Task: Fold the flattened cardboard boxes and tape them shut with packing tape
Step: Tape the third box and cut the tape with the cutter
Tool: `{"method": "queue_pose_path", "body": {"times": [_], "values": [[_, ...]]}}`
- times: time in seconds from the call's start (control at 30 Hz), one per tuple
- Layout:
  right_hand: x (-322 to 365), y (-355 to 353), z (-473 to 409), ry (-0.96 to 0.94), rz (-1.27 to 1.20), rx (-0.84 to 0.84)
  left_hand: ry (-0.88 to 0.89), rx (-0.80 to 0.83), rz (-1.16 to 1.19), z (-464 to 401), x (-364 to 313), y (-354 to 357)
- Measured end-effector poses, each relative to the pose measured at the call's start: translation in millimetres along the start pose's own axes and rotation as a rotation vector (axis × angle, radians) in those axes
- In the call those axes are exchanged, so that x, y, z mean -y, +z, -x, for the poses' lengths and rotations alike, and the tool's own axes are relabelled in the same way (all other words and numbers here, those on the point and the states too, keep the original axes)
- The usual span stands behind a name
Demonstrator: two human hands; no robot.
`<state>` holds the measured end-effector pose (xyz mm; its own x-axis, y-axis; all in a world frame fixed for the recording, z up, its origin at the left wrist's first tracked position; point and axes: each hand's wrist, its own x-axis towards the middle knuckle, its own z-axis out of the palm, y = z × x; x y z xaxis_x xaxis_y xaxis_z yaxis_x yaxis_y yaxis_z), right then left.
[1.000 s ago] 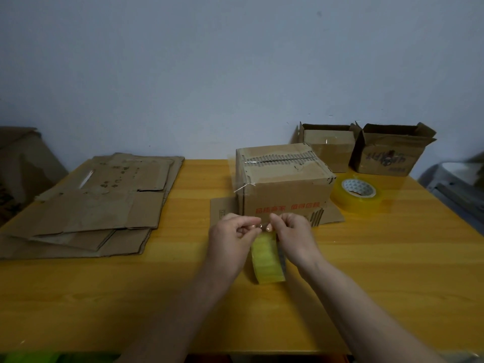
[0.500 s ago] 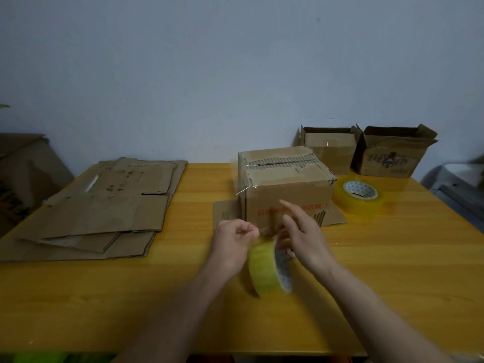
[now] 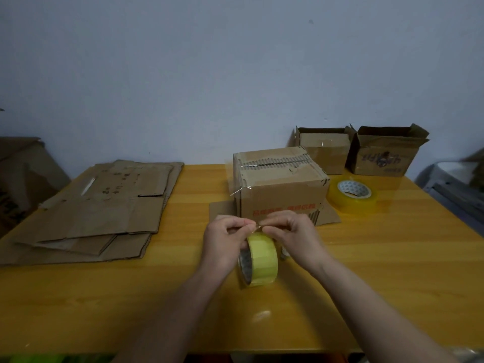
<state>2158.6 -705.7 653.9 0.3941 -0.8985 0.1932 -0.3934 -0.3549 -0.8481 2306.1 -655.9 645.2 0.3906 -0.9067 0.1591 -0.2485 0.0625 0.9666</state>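
A folded cardboard box [image 3: 281, 191] stands at the middle of the wooden table [image 3: 392, 271], with clear tape over its top seam and a loose tape end hanging off its left corner. Just in front of it a yellow tape roll [image 3: 262, 260] stands on edge. My left hand [image 3: 226, 241] and my right hand [image 3: 290, 231] meet above the roll, and both pinch the tape's free end between fingertips. A stack of flattened cardboard boxes [image 3: 104, 205] lies on the table's left side.
A second, wider tape roll [image 3: 352, 196] lies flat to the right of the box. Two open-topped cardboard boxes [image 3: 324, 149] [image 3: 383, 153] stand at the back right against the wall. More cardboard [image 3: 18, 174] leans beyond the table's left edge.
My right hand, lifted open half a second ago, has come back down and pinches the tape end again. The roll has turned, its core now facing left.
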Motion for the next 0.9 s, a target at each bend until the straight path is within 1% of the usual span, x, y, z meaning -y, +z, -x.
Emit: {"method": "queue_pose_path", "body": {"times": [0.07,0.17,0.23,0.27,0.33,0.37,0.47,0.53,0.6,0.67,0.73,0.77,0.8,0.83,0.9], "values": [[-1.1,0.6,6.3,0.019,-0.050,0.046,0.014,-0.006,0.025,-1.4,-3.5,6.3],[-0.9,-6.3,12.1,0.114,-0.123,0.074,0.090,0.006,-0.050,0.1,-8.8,22.4],[-6.3,-20.3,12.1,0.155,-0.078,0.045,0.135,0.046,-0.079,3.2,-12.9,31.5],[-11.3,-29.3,12.6,0.154,-0.027,0.020,0.193,0.047,-0.179,3.6,-14.2,34.2],[-20.7,-48.8,15.4,0.143,0.141,0.016,0.328,0.000,-0.548,1.7,-22.2,33.9],[-25.6,-57.8,17.5,0.173,0.257,0.050,0.370,-0.038,-0.647,-1.8,-29.0,30.9],[-48.4,-73.9,22.9,0.306,0.649,0.188,0.414,-0.107,-0.643,-28.1,-53.3,20.3],[-63.9,-76.1,24.8,0.333,0.847,0.210,0.404,-0.132,-0.683,-62.6,-61.1,15.0],[-72.9,-71.7,23.3,0.283,1.009,0.175,0.340,-0.047,-0.820,-99.6,-65.9,11.1],[-72.1,-60.5,19.4,0.151,1.096,0.083,0.282,0.103,-0.917,-129.6,-68.4,10.6],[-65.3,-42.5,13.5,-0.039,1.104,-0.005,0.253,0.240,-0.950,-153.0,-67.4,13.2],[-62.9,-33.5,9.1,-0.125,1.069,-0.041,0.233,0.297,-0.961,-162.6,-65.5,15.1],[-62.9,-26.3,5.0,-0.181,1.020,-0.006,0.210,0.347,-0.978,-171.8,-63.0,16.6],[-65.1,-20.9,2.1,-0.216,0.953,0.071,0.180,0.396,-1.009,-179.2,-61.0,17.3],[-71.9,-17.2,-2.1,-0.166,0.841,0.244,0.130,0.485,-1.127,-188.6,-57.7,16.8]]}}
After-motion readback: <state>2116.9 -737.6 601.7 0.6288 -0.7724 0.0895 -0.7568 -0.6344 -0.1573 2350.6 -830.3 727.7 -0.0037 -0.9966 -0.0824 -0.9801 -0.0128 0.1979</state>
